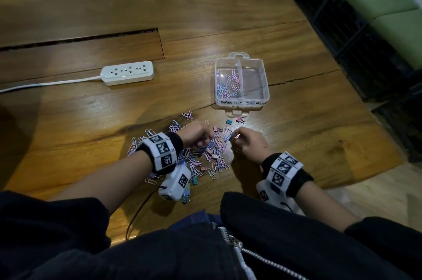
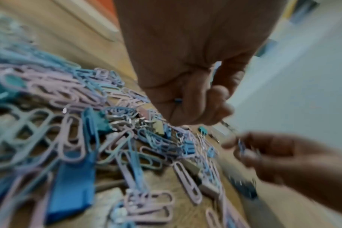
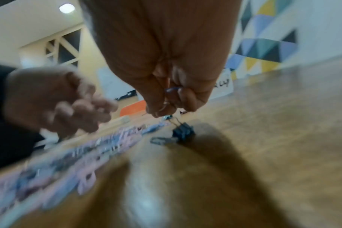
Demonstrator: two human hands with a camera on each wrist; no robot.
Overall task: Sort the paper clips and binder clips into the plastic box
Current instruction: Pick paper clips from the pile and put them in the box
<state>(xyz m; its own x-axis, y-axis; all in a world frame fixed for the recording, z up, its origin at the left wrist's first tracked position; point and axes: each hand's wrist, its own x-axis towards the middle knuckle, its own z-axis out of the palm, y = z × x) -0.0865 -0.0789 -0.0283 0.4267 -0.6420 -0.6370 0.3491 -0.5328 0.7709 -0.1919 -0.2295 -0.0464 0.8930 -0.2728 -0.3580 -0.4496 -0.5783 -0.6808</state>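
Observation:
A clear plastic box (image 1: 262, 88) with two compartments stands on the wooden table; its left compartment holds several pink and blue paper clips (image 1: 228, 86), and the right one looks bare. A mixed pile of paper clips and binder clips (image 1: 205, 156) lies nearer me. My left hand (image 1: 205, 140) hovers over the pile with fingers curled, and a bit of a blue clip (image 2: 178, 100) shows inside the fist. Just right of the pile, my right hand (image 1: 237, 137) pinches a blue paper clip (image 2: 241, 145) at its fingertips. A dark blue binder clip (image 3: 182, 131) lies under the right hand.
A white power strip (image 1: 127, 73) with its cable lies at the left, and a long slot (image 1: 80, 38) cuts the tabletop behind it. Loose blue (image 1: 228, 122) and pink (image 1: 239, 119) binder clips sit between pile and box. The table edge runs down the right.

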